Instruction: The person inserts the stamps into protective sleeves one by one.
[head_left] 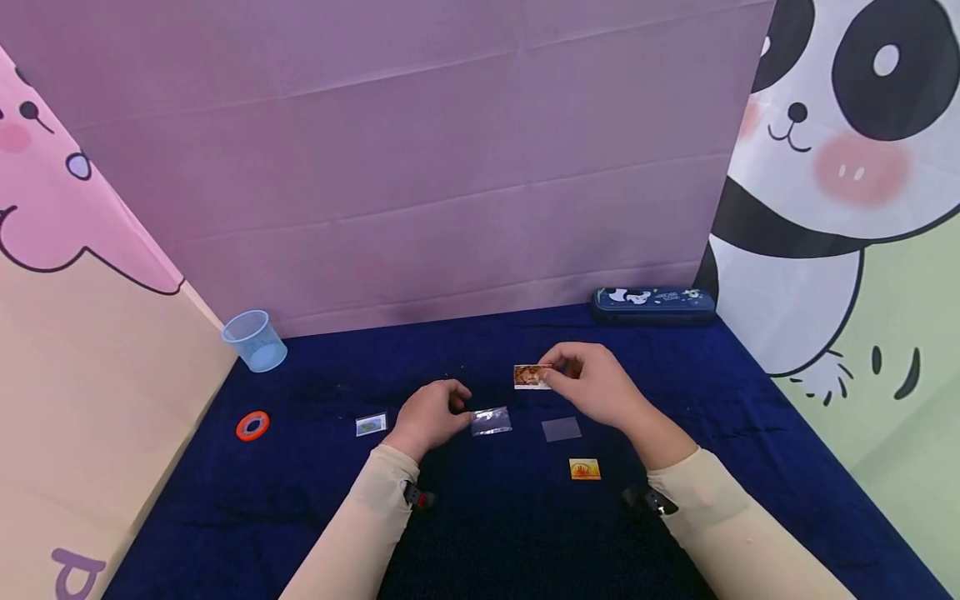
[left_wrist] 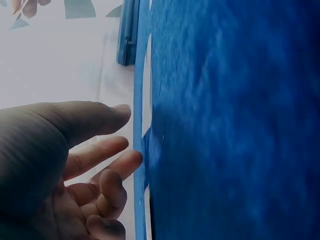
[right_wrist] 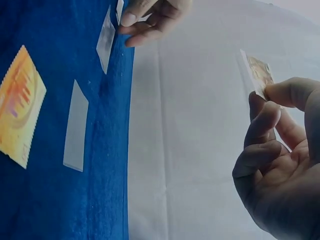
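Between thumb and fingertips my right hand (head_left: 596, 379) pinches a brown-pictured stamp (head_left: 528, 377) with a pale border; the right wrist view shows the stamp (right_wrist: 260, 75) raised above the cloth. My left hand (head_left: 431, 417) holds nothing, fingers loosely bent, thumb close by a shiny clear sleeve (head_left: 491, 421) on the cloth. Left of that hand lies a blue-green stamp (head_left: 371, 425). A second clear sleeve (head_left: 562, 429) lies below the right hand. Nearer to me is a yellow-orange stamp (head_left: 585, 469), its toothed edge plain in the right wrist view.
A dark blue cloth (head_left: 315, 500) covers the table. At the back left stands a light blue cup (head_left: 257, 342), with an orange ring-shaped roll (head_left: 252, 426) in front. A navy pencil case (head_left: 654, 307) sits at the back right, against the purple backdrop (head_left: 420, 167).
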